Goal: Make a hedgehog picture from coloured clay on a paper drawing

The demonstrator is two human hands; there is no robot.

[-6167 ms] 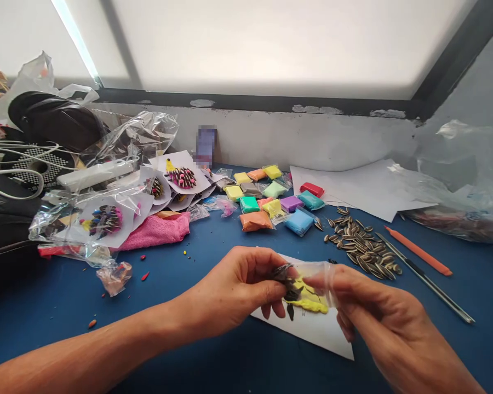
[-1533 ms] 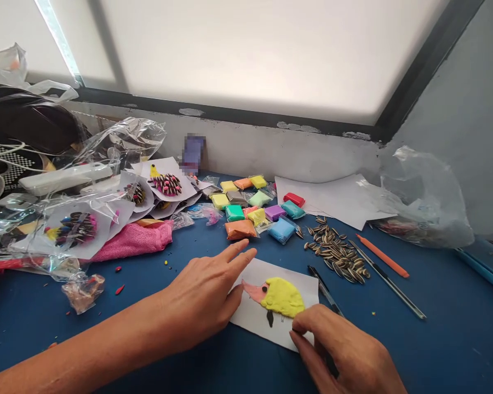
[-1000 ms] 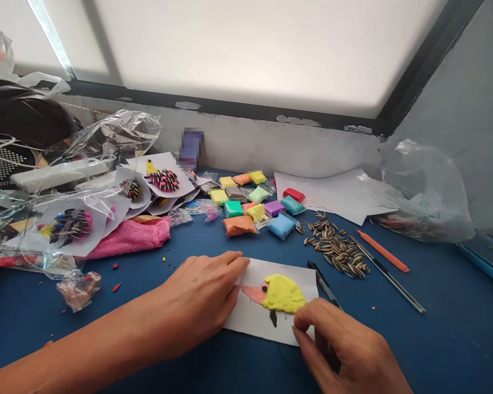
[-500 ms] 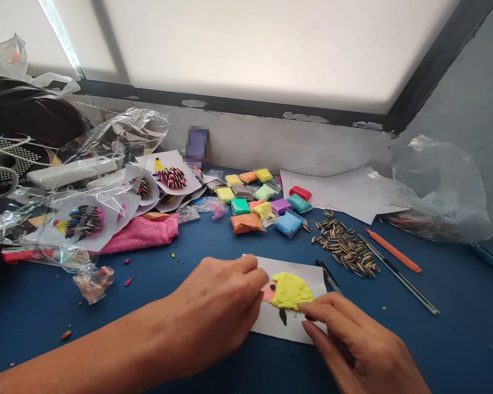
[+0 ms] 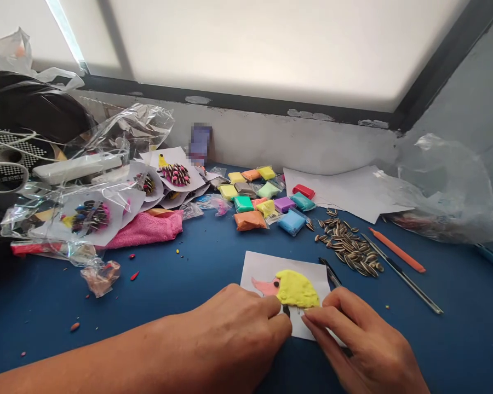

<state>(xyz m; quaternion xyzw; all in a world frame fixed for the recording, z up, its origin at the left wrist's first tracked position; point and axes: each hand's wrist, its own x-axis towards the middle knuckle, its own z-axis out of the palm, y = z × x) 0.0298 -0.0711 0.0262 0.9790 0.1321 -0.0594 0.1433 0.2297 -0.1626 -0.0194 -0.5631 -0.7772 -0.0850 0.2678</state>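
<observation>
A white card lies on the blue table in front of me. On it sits a clay figure with a yellow domed body, a pink snout and a small dark eye. My left hand is curled at the card's near edge, its fingertips pinched just below the snout. My right hand has its fingertips on the card's near right corner, touching the yellow clay's lower rim. Both hands cover the bottom strip of the card.
A heap of sunflower seeds lies right of the card, with a black pen, a metal stick and an orange tool. Coloured clay packets sit behind. Bagged finished cards and a pink cloth crowd the left.
A plastic sleeve came off the card, which now lies on the table. My left hand slid back from the card's far left to its near edge, uncovering the pink snout.
</observation>
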